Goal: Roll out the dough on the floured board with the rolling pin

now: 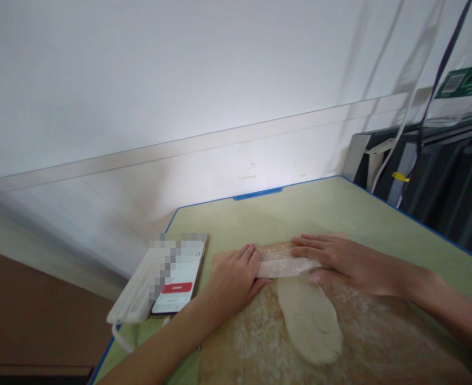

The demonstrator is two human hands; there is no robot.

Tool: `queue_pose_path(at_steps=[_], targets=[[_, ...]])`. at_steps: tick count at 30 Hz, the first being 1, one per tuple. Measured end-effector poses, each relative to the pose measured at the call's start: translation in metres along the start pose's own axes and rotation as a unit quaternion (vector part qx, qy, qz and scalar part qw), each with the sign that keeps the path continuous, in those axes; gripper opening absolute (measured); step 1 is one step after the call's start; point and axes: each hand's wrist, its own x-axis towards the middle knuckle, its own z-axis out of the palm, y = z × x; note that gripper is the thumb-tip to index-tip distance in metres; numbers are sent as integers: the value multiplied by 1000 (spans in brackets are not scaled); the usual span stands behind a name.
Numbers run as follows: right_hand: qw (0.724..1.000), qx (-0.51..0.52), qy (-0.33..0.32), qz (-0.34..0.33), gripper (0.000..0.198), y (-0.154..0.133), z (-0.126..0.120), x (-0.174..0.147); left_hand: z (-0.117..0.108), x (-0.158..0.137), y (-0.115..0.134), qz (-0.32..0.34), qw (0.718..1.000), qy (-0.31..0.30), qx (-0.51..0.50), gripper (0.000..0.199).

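A pale, flour-dusted rolling pin [286,267] lies crosswise over the far end of a flat, elongated sheet of dough [311,323]. My left hand [239,272] covers the pin's left end, fingers together over the top and thumb on the near side. At the other end, my right hand [332,262] holds the pin with longer-stretched fingers and the thumb below. Both ends of the pin are hidden under my hands. The dough rests on a floured wooden board [252,342], its rounded near end widening toward me.
Left of the board, a phone [179,283] leans on a white device [133,294] with a cable. The green table [300,206] has a blue edge and meets a white wall. Dark panels [452,176], hanging cords and a clear bottle [464,85] are at the right.
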Motion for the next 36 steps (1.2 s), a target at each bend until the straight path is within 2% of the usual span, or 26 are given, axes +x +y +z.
queue_pose_path(at_steps=[24, 30, 36], targets=[[999, -6, 26, 22, 52, 11, 14, 2, 6, -3, -2, 0, 999, 39, -33, 38], [999, -33, 15, 27, 54, 18, 22, -3, 5, -5, -2, 13, 998, 45, -44, 37], [999, -22, 23, 27, 52, 14, 20, -3, 4, -8, -2, 12, 998, 45, -51, 35]])
